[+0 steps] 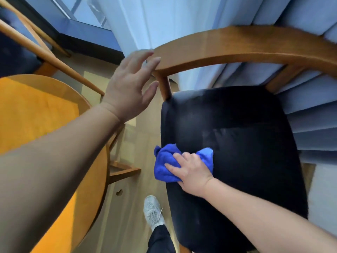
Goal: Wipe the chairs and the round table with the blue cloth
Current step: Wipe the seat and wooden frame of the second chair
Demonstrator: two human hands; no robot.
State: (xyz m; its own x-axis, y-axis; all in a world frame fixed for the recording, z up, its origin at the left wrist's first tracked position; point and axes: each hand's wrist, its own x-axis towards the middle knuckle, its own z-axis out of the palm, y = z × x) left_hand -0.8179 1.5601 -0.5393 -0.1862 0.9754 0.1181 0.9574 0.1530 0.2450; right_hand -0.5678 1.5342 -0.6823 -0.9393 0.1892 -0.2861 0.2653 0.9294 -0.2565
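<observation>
Lower centre of frame: our right hand [191, 170] grips the bunched blue cloth [164, 165] against the left edge of the chair's black seat [246, 143]. Our left hand [127, 88], fingers spread and holding nothing, touches the curved wooden back rail [237, 46], apparently steadying it. The round table [45, 115] sits left.

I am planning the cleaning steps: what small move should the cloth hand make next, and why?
Probably sweep the blue cloth rightward across the dark seat: the right hand holds it at the seat's left edge, and grey smears show further right.
</observation>
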